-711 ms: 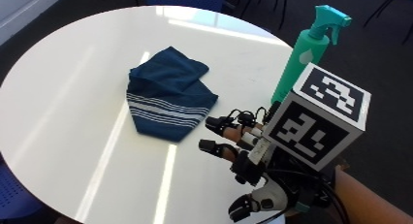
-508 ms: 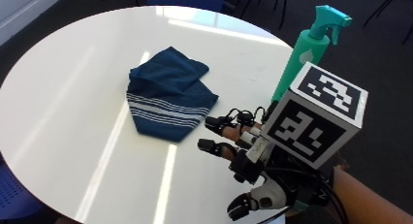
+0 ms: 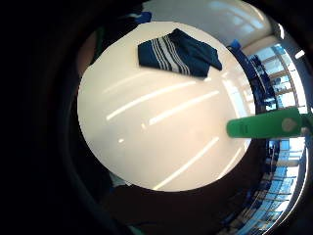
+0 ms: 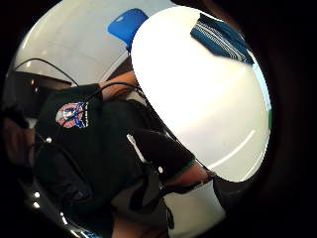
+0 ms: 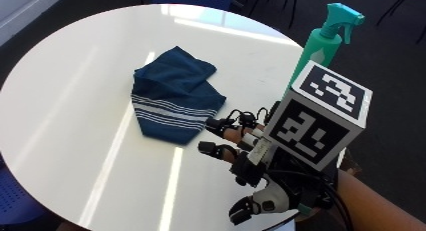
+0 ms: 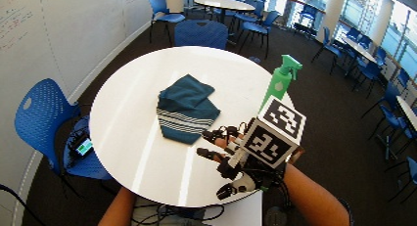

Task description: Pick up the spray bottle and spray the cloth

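Gloved right hand [image 5: 249,141] hovers over the round white surface [image 5: 73,81], fingers [image 5: 219,125] spread fairly wide and holding nothing. Green spray bottle [image 5: 323,41] stands upright at the hand's one o'clock, near the edge. Folded blue striped cloth [image 5: 172,98] lies at its ten o'clock, apart

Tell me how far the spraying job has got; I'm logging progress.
Nothing looks done yet. The green spray bottle stands upright near the round table's edge, not gripped. The gloved right hand is above the table beside the bottle, fingers extended, holding nothing. Left: grasp the bottle, lift it, and spray the folded blue striped cloth.
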The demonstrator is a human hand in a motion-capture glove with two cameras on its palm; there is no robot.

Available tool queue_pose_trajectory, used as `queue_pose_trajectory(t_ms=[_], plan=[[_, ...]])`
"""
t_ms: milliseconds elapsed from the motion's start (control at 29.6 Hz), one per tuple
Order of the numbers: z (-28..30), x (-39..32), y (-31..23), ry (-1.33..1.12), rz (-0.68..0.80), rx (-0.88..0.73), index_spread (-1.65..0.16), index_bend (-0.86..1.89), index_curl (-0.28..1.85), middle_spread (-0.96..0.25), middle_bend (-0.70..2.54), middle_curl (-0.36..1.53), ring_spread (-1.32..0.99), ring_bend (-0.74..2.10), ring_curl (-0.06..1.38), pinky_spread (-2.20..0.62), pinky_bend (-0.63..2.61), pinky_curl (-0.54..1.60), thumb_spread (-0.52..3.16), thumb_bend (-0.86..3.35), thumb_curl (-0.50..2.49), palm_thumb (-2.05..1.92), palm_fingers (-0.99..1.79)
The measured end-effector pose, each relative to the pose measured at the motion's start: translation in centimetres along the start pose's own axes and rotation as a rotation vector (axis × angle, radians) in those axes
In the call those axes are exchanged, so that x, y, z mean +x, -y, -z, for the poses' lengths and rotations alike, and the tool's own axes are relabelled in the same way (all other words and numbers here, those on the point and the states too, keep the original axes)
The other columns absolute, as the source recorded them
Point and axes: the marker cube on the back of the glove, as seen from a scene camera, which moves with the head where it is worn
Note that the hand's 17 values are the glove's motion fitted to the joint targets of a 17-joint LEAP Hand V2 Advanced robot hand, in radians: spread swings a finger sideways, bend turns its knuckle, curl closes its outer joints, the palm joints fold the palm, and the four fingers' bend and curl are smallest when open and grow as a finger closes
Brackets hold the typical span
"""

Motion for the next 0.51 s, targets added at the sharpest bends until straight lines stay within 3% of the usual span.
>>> queue_pose_trajectory(t_ms=[508], plan=[[-0.5, -0.4, 2.5, 0.023, 0.051, -0.013, -0.5, 0.16, 0.24, -0.13, 0.18, 0.24, -0.1, 0.37, 0.23, 0.19, 0.27, 0.26, 1.01, -0.02, 0.23, 0.3, 0.3]])
